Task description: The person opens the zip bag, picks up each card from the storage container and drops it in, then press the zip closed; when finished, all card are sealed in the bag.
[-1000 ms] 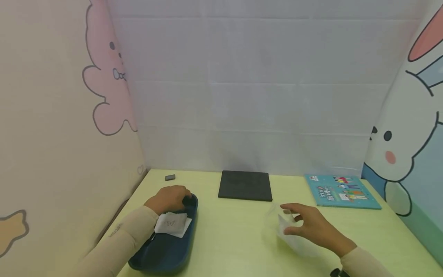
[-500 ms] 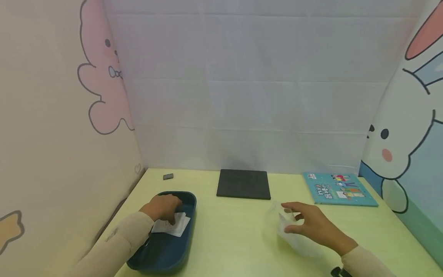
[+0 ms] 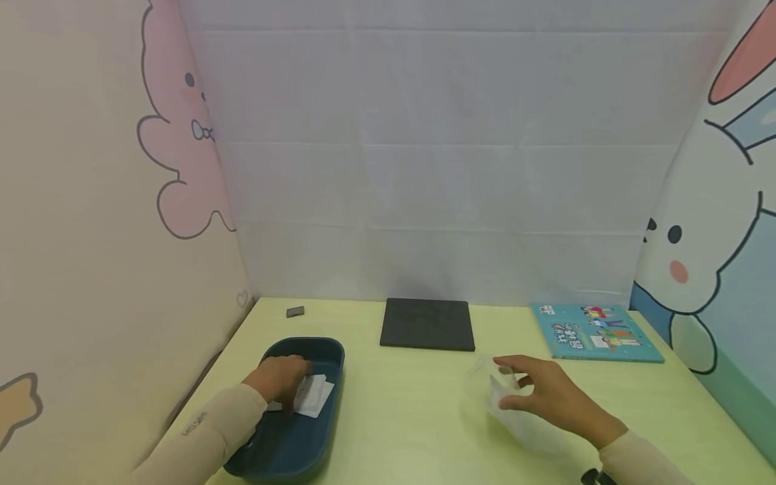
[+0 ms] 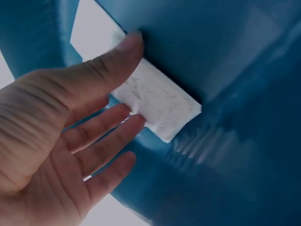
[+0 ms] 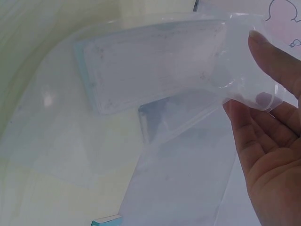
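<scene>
The left hand (image 3: 280,379) is down in the dark blue tray (image 3: 330,350) at the lower left of the head view, pinching a white folded wipe (image 3: 314,395). In the left wrist view the thumb (image 4: 113,56) lies on top of the wipe (image 4: 157,101) and the fingertips (image 4: 127,123) curl under its near edge, so the hand grasps it. One end of the wipe is against the tray floor (image 4: 235,84).

The right hand (image 3: 542,394) sits right of centre on the yellow-green surface (image 3: 400,417), pinching a clear plastic bag (image 3: 506,404) by its upper edge. The right wrist view shows the thumb (image 5: 275,61) over the film and the fingers (image 5: 249,136) behind it, with flat pale packets (image 5: 150,70) showing through the bag (image 5: 178,155). Whether the mouth is open I cannot tell.

To do this step well, I judge the pinch on the wipe should close near its middle so it comes up flat rather than drooping or unfolding. It should clear the tray rim cleanly. The bag hand does best holding the film taut and steady.

A black pad (image 3: 427,324) lies at centre back. A teal picture book (image 3: 597,333) is at the right, and a small dark block (image 3: 295,311) lies beyond the tray.
</scene>
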`<state>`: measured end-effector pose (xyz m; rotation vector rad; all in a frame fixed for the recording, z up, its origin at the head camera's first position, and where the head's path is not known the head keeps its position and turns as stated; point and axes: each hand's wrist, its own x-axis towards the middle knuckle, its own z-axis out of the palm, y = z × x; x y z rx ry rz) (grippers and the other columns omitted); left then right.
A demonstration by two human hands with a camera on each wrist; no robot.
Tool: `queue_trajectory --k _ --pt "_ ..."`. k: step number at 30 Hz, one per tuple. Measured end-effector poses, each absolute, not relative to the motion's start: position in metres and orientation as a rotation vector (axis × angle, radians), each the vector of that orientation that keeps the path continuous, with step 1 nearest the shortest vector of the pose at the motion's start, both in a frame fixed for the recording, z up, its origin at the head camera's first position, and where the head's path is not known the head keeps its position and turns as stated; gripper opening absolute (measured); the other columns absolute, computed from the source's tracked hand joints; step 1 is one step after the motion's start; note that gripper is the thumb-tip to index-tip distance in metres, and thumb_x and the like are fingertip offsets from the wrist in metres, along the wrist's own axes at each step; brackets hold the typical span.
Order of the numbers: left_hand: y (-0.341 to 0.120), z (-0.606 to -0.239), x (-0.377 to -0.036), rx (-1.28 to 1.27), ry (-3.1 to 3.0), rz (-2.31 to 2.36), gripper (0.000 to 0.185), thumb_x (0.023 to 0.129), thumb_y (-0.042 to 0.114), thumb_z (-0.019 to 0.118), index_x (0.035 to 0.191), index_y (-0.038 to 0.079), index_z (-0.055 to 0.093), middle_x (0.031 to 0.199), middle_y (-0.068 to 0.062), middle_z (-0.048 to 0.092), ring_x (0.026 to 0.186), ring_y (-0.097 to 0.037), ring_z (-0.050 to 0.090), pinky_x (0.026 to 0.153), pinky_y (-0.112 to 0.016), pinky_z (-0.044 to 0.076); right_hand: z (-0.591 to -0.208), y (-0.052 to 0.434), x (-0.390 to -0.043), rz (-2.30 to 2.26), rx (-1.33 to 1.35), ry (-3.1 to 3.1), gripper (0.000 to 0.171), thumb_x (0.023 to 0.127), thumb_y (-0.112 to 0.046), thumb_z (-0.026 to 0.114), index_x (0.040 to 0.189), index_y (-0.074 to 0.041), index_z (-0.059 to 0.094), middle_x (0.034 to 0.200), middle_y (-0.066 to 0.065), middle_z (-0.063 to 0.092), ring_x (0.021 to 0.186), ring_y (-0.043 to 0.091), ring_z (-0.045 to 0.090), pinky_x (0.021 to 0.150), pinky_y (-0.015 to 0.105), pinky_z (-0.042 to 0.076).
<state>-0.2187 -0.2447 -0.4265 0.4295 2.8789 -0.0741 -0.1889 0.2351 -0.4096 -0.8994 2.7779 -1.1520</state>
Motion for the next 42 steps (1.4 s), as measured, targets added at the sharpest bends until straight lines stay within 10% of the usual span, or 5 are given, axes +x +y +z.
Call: queue_trajectory --k 10,42 --pt "-0.248 -0.430 -0.222 0.433 2.900 -0.131 0.048 0.054 0.009 0.100 0.091 0.004 0.069 0.089 -0.005 0.056 0.076 -0.021 0.056 0.078 -0.045 0.055 -0.408 0.236 -0.190 -1.141 -0.908 2.785 0.067 0.081 -0.031 0.084 0.136 -0.001 0.059 0.121 0.016 0.066 0.094 0.027 0.068 0.079 0.041 0.057" --pt "-0.244 -0.381 -0.223 0.450 2.998 -0.143 0.059 0.054 0.015 0.099 0.103 0.006 0.068 0.093 -0.004 0.057 0.076 -0.023 0.055 0.070 -0.049 0.051 -0.410 0.236 -0.191 -1.132 -0.901 2.781 0.067 0.082 -0.030 0.084 0.136 -0.001 0.059 0.121 0.018 0.066 0.095 0.027 0.068 0.079 0.041 0.057"
